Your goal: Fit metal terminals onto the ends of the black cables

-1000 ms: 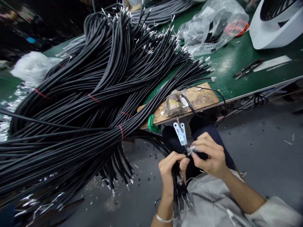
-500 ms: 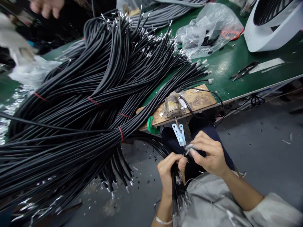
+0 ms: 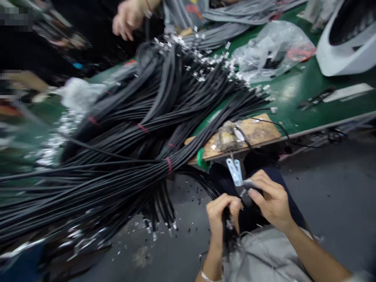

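Note:
My left hand (image 3: 221, 211) is closed around a bundle of black cables (image 3: 227, 231) above my lap, their silvery ends hanging below it. My right hand (image 3: 272, 199) is just to the right, its thumb and forefinger close together in a pinch near the left fingertips. A grey covering (image 3: 249, 183) shows on a fingertip; blur hides what lies between the fingers. Directly above the hands, a light-blue clip (image 3: 234, 171) hangs from the shaft of a small motor wrapped in clear film (image 3: 227, 140). The motor sits on a wooden board (image 3: 263, 131).
Large bundles of black cables (image 3: 123, 156) with red ties cover the green table (image 3: 293, 88). A green clamp (image 3: 202, 158) grips the board's edge. Thread snips (image 3: 317, 98), a clear plastic bag (image 3: 273, 47) and a white fan-like housing (image 3: 337, 55) lie rightward. Across the table shows another person's hand (image 3: 129, 19).
My view has swung left, so the scene sits farther right and lower. My fingertips are slightly farther apart from each other. The other person's hand has moved right over the cables.

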The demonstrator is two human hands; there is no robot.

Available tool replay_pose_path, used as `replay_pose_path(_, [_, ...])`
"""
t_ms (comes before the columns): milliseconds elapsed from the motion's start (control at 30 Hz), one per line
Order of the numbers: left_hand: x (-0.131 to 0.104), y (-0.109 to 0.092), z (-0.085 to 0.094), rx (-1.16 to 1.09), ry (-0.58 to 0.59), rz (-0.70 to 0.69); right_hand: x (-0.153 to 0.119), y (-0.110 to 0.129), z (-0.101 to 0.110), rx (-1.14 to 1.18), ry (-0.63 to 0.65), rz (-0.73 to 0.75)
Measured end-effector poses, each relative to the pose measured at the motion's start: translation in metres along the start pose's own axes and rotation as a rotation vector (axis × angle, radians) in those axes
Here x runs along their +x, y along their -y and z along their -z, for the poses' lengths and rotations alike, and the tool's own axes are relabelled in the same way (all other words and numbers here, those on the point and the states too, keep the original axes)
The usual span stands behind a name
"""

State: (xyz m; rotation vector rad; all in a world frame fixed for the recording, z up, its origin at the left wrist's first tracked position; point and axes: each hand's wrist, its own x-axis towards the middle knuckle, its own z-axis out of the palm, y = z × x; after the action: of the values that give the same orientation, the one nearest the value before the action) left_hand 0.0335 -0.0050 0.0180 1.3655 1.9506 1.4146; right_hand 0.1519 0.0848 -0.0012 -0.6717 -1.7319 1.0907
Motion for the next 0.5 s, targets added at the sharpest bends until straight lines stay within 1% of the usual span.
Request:
replay_pose_path(100, [-0.002,0.000,-0.004,0.013,0.028,0.027,-0.003,0.001,-0.002,-0.031,-0.066,-0.016])
replay_pose_path(133, [-0.001,0.001,-0.006,0.003,0.029,0.040,-0.004,-0.001,-0.001,-0.053,-0.071,0.003])
replay_pose_path(267, [0.001,0.007,-0.015,-0.034,-0.042,0.090,-0.012,-0.012,0.004,-0.179,-0.083,0.246])
replay_pose_path(333, [0.001,0.010,-0.018,-0.038,-0.071,0.101,-0.018,-0.019,0.010,-0.275,-0.040,0.376])
replay_pose_path(400, [0.000,0.012,-0.021,-0.025,-0.092,0.101,-0.024,-0.026,0.014,-0.343,0.004,0.462])
replay_pose_path(467, [-0.002,0.014,-0.024,-0.008,-0.105,0.095,-0.030,-0.032,0.014,-0.335,0.002,0.471])
replay_pose_path(500, [-0.004,0.015,-0.025,0.000,-0.113,0.084,-0.033,-0.035,0.012,-0.312,-0.025,0.433])
